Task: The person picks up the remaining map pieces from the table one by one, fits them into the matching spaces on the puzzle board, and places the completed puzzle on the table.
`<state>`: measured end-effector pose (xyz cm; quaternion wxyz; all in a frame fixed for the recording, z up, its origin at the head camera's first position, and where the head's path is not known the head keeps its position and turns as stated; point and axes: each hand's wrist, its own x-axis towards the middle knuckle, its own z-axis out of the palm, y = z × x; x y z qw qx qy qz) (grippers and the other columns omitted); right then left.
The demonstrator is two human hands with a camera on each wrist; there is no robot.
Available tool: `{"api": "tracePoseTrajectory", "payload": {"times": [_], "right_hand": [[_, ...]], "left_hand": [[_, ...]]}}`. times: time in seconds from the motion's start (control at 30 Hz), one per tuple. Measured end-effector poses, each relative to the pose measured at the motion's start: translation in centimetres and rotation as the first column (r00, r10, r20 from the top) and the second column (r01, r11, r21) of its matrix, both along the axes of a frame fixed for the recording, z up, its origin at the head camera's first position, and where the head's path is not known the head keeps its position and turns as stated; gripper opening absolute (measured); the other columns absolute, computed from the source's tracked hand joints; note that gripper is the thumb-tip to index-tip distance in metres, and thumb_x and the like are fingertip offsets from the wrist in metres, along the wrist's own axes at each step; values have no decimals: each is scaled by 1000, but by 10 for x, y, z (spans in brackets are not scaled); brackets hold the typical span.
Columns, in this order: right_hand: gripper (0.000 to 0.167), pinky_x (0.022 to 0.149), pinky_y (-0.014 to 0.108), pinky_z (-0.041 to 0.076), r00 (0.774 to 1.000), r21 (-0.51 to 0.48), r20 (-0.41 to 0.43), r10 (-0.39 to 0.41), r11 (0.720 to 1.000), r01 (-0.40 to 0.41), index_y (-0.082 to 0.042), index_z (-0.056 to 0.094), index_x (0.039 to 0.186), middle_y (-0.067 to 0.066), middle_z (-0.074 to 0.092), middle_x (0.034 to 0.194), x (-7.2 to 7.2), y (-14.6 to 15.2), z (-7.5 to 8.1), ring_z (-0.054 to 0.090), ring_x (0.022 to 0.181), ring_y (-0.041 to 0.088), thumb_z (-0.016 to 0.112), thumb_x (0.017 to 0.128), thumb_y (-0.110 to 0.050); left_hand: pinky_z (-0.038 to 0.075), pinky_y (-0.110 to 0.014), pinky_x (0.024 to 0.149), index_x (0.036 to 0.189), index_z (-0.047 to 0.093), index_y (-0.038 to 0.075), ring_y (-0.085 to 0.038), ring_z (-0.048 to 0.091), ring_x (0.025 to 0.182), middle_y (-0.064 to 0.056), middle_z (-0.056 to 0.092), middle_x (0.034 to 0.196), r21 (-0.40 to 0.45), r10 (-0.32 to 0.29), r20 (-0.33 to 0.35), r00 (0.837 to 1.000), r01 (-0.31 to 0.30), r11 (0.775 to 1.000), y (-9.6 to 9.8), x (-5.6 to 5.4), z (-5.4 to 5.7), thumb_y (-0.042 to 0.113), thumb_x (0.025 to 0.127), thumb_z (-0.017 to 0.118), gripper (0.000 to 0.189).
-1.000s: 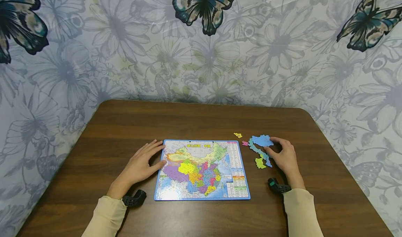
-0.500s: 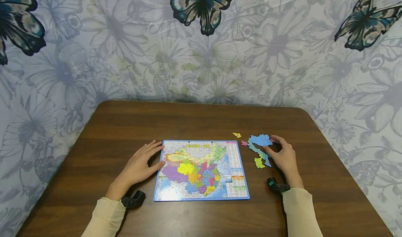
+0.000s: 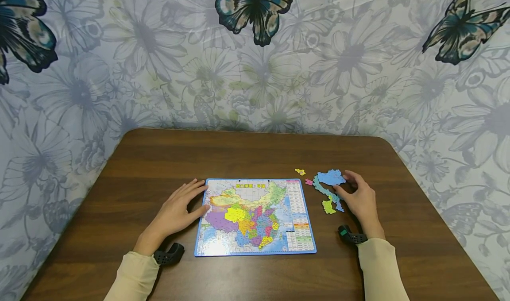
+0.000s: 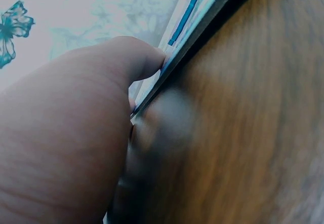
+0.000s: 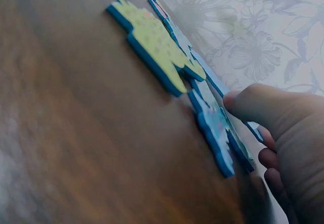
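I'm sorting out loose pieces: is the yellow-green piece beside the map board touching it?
Apart: the head view shows bare table between the yellow-green piece and the map board.

Puzzle pieces (image 3: 330,177) right of board (image 3: 255,194)

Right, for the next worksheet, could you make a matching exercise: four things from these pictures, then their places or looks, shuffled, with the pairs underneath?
Things:
1. Left hand
2. Table
3. Right hand
4. Board

Places or looks:
A. Printed with a colourful map
B. At the biggest blue piece
C. At the board's left edge
D. Brown, wood-grained

Pairs: 1-C, 2-D, 3-B, 4-A
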<state>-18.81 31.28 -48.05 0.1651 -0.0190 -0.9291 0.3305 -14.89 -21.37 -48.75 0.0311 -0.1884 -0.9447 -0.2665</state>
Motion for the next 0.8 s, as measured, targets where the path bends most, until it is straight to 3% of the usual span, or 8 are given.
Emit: {"api": "tracePoseTrajectory", "payload": {"times": [0.6, 0.7, 0.8], "right_hand": [[56, 102, 60, 50, 998, -59, -49, -39, 998, 36, -4, 61, 138, 19, 70, 129, 0, -2, 1, 64, 118, 41, 83, 89, -20], [55, 100, 56, 51, 998, -70, -48, -48, 997, 45, -5, 62, 138, 17, 70, 129, 0, -2, 1, 65, 117, 39, 83, 89, -20], [55, 98, 41, 52, 997, -72, -45, -64, 996, 61, -7, 63, 137, 15, 71, 129, -1, -3, 1, 66, 116, 35, 84, 89, -21]], "left_hand": [[22, -61, 125, 152, 53, 10, -36, 31, 154, -11, 43, 162, 4, 4, 12, 1000, -4, 1000, 0, 1, 1, 45, 98, 70, 66], [22, -61, 125, 152, 53, 10, -37, 31, 154, -11, 43, 162, 2, 3, 13, 1000, -3, 1000, 0, 1, 1, 45, 98, 69, 66], [23, -60, 125, 151, 53, 10, -37, 31, 154, -11, 43, 162, 2, 0, 11, 1000, 0, 1000, 0, 1, 2, 45, 98, 70, 66]]}}
